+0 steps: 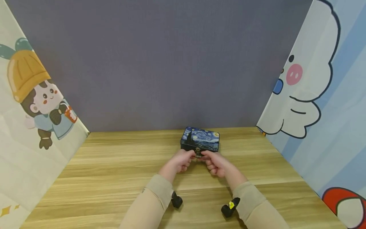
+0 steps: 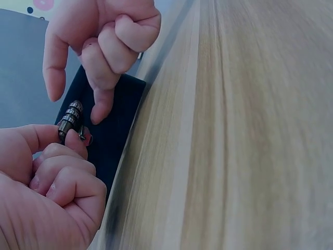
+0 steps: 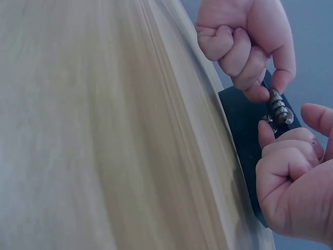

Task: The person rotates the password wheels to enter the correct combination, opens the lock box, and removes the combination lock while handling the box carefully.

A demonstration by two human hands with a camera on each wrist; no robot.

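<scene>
A small dark box with a starry night painting on its lid sits at the far side of the table. On its front hangs a small metal combination lock with number dials. My left hand pinches one end of this lock between thumb and index finger, the other fingers curled. From the other side my right hand reaches in, its thumb and index finger spread apart near the lock and holding nothing. The remaining right fingers are folded. In the head view the hands partly cover the box front.
The box stands on a wood-grain table, close to the grey back wall. Cartoon-printed sheets flank the table, one with a child figure at left, one with a white pig at right. Black wrist devices hang under both sleeves.
</scene>
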